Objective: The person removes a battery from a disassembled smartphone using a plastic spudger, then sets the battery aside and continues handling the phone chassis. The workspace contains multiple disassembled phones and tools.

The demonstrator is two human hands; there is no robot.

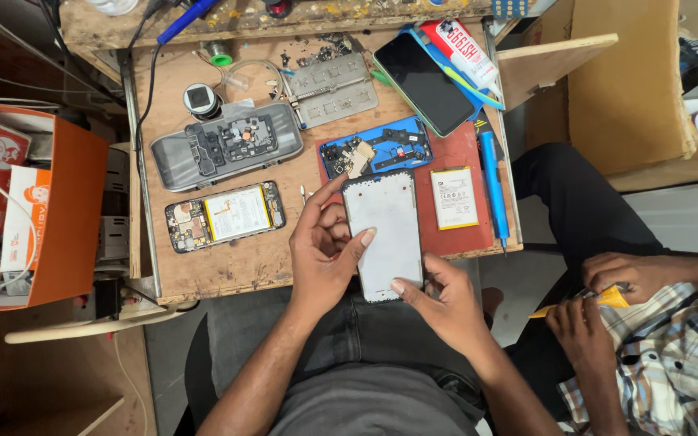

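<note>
Centre frame, over the near edge of the wooden bench (203, 274): left hand (321, 254) and right hand (442, 303) both closed around a white phone frame (383, 234), left thumb on its face, loose battery (454, 198) just right on the red mat (446, 153).

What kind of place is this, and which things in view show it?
Most likely a small phone repair bench. Both hands hold a white phone frame above a worn wooden table, where an opened phone, a loose battery and a blue inner frame lie.
</note>
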